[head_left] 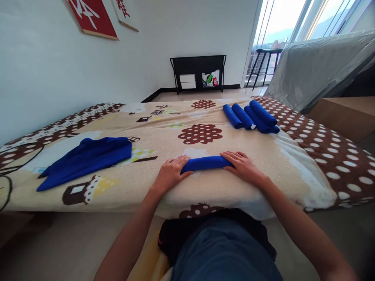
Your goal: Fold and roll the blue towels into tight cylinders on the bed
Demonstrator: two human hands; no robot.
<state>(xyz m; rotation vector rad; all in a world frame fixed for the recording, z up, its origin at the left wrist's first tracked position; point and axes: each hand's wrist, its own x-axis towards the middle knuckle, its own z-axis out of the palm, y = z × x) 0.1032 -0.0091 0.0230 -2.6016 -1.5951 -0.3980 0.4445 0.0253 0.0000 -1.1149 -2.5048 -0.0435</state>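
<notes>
A rolled blue towel (205,163) lies crosswise near the front edge of the bed. My left hand (172,171) grips its left end, fingers over the top and thumb along the near side. Around the right end is my right hand (243,167), holding it the same way. Both ends are hidden under my hands. Farther back on the right, several blue towel rolls (241,116) lie side by side, one showing a white tag. To the left, a loose blue towel (93,158) is spread out, slightly rumpled, with a small pale label at its left corner.
A cream and brown patterned blanket (164,136) covers the bed. Dark cables (10,169) lie at the left edge. A cardboard box (342,117) and a plastic-covered piece of furniture (319,66) stand at right. Behind are a black rack (197,64) and a stool (265,66).
</notes>
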